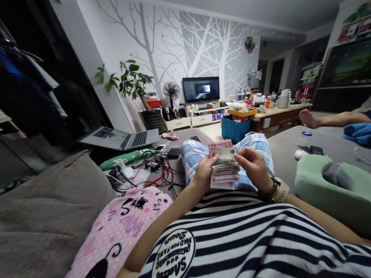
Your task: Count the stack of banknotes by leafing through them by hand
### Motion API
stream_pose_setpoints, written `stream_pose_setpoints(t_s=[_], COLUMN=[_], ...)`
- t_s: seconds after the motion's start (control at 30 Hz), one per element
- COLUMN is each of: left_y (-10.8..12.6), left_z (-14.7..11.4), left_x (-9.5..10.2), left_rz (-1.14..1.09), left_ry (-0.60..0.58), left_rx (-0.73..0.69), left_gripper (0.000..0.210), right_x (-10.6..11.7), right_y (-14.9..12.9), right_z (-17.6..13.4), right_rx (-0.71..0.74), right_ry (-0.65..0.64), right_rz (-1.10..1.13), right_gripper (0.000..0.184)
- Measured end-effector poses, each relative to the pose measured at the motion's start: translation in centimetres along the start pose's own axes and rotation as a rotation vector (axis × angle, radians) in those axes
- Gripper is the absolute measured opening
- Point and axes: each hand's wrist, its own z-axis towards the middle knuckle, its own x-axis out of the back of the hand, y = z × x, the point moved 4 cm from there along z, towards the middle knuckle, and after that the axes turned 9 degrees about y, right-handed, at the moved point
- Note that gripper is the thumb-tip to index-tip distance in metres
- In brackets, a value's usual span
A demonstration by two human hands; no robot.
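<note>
banknote wad (226, 173) over checked trousers (193, 154); left hand (204, 170) clamps nine o'clock edge, right hand (254, 166) pinches green note's (225, 156) edge at two o'clock! light, floppy, probably slippery paper; edges look best hold.

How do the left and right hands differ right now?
The left hand supports the banknotes, thumb in front; the right hand has its fingers at the edge of the green-printed note. The left hand's wrist is bare; the right hand's wears a dark bracelet and pale watch. Both are at the money.
</note>
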Motion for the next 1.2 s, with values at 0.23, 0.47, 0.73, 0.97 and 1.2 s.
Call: stream_pose_setpoints(t_s=[0.23, 0.47, 0.73, 0.97, 1.2], left_y=[0.1, 0.3, 0.4, 0.7, 0.1], left_z=[-0.4, -0.4, -0.4, -0.5, -0.1], left_x=[-0.3, -0.2, -0.5, -0.4, -0.3], left_rz=[0.020, 0.030, 0.012, 0.044, -0.014], left_ry=[-0.006, 0.041, 0.051, 0.058, 0.019], left_rx=[0.003, -0.022, -0.008, -0.062, 0.047], left_gripper=[0.027, 0.020, 0.020, 0.018, 0.030], right_x=[0.1, -0.1, 0.1, -0.1, -0.2], right_y=[0.5, 0.3, -0.2, -0.5, -0.2], right_z=[0.5, 0.4, 0.2, -0.3, -0.5], right_rx=[-0.081, -0.065, 0.036, 0.049, 0.008], right_ry=[-0.002, -0.025, -0.021, -0.065, -0.088], right_rz=[-0.056, -0.055, -0.080, -0.033, 0.011], right_gripper=[0.037, 0.037, 0.032, 0.025, 0.023])
